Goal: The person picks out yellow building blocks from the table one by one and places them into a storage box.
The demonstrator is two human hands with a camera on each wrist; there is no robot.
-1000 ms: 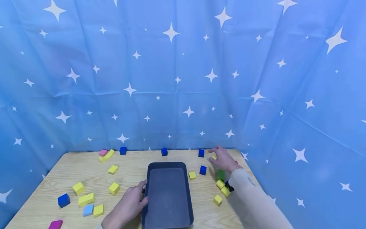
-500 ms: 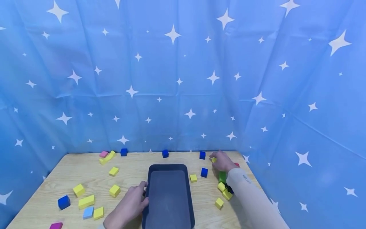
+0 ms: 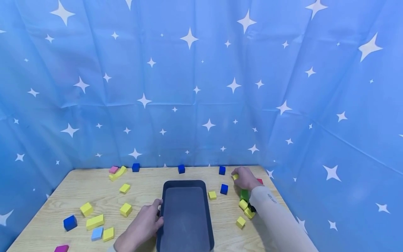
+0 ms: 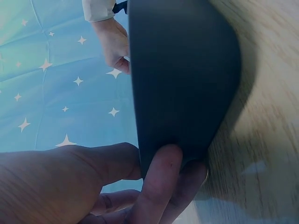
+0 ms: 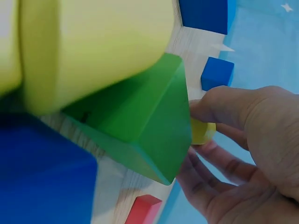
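Wooden tabletop (image 3: 146,190) under dark tray (image 3: 184,184), left grip (image 3: 142,222) tight on its side, right grip (image 3: 245,177) tight round yellow block (image 5: 202,132).

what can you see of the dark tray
The dark tray is rectangular, with rounded corners, raised walls and a floor; nothing shows inside. It looks smooth; metal or plastic, I cannot tell. It sits open side up on the table, near end partly out of the head view. The left hand grips its left wall.

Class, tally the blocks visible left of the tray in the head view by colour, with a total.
Yellow blocks: 6, counting the curved piece as one
Dark blue blocks: 2
Light blue block: 1
Pink block: 1
Magenta block: 1
Total: 11
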